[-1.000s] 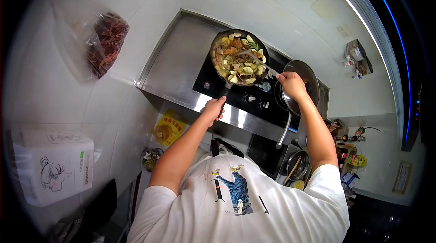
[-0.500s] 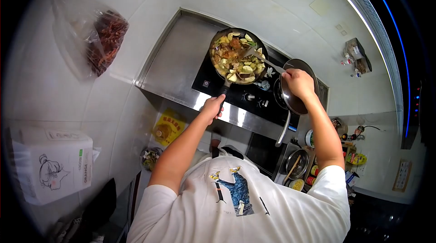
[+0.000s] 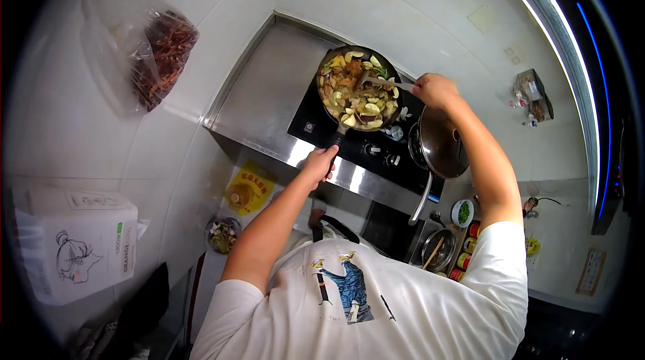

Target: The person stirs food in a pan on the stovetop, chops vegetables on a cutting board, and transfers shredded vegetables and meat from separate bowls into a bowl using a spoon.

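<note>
A dark wok (image 3: 325, 114) full of sliced pale vegetables and brown sauce (image 3: 363, 94) stands on the black cooktop (image 3: 309, 118). My left hand (image 3: 320, 165) is closed around the wok's black handle (image 3: 338, 137). Above the right side of the wok, my right hand (image 3: 435, 90) grips a spatula (image 3: 393, 84). The spatula's flat blade lies among the food near the middle of the wok. Below my right forearm is a second pan (image 3: 418, 148) with a metal handle, a dark lid (image 3: 441, 145) tilted on it.
On the right stand a bowl of chopped greens (image 3: 462, 213), a metal bowl with chopsticks (image 3: 438, 249) and several jars (image 3: 463, 260). A bare steel counter (image 3: 269, 71) lies left of the cooktop. A bag of dried red chillies (image 3: 164, 57) hangs on the left wall.
My right hand has moved up and away from the second pan's lid, turning the spatula closer to level. The left hand keeps its hold on the wok handle. The view has shifted slightly.
</note>
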### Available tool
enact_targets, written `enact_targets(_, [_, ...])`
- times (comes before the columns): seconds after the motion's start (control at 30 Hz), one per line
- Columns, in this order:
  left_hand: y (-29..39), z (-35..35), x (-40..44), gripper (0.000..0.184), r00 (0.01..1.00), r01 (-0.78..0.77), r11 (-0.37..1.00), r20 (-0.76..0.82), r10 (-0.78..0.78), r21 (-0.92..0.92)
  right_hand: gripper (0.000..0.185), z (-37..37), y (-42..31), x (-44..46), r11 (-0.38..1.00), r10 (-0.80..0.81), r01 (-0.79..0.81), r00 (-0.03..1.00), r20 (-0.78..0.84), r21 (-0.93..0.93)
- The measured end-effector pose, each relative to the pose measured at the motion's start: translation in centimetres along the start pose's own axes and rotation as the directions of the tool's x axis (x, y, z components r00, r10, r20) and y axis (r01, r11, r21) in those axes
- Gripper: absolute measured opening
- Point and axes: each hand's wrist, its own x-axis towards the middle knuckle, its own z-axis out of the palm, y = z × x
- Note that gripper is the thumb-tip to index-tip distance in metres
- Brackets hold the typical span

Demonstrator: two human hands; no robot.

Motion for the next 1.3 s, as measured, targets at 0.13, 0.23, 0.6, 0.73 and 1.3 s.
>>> enact_targets(0.13, [0.0,-0.1,0.0,0.037,1.000,0.001,1.000,0.009,0.000,-0.014,0.035,0.7,-0.5,2.7,0.998,0.026,-0.032,0.994,0.110,0.052])
enact_targets(0.23, [0.1,-0.1,0.0,0.036,1.000,0.008,1.000,0.017,-0.008,0.004,0.041,2.2,-0.7,5.2,0.999,0.021,-0.026,0.979,0.202,0.023])
enact_targets(0.6, [0.1,-0.6,0.1,0.037,1.000,0.000,1.000,0.027,0.000,0.011,0.039,0.7,0.5,-1.8,0.929,0.088,-0.139,0.983,0.160,0.343])
enact_targets(0.73, [0.0,-0.4,0.3,0.038,1.000,-0.007,1.000,0.024,0.006,0.017,0.035,0.3,-2.5,-3.6,0.956,0.029,-0.038,0.999,0.033,0.292])
enact_targets(1.3, [0.5,-0.7,0.4,0.038,0.999,0.040,0.998,0.026,-0.041,0.039,0.035,5.6,-2.8,-2.5,0.948,0.088,-0.118,0.990,0.112,0.295])
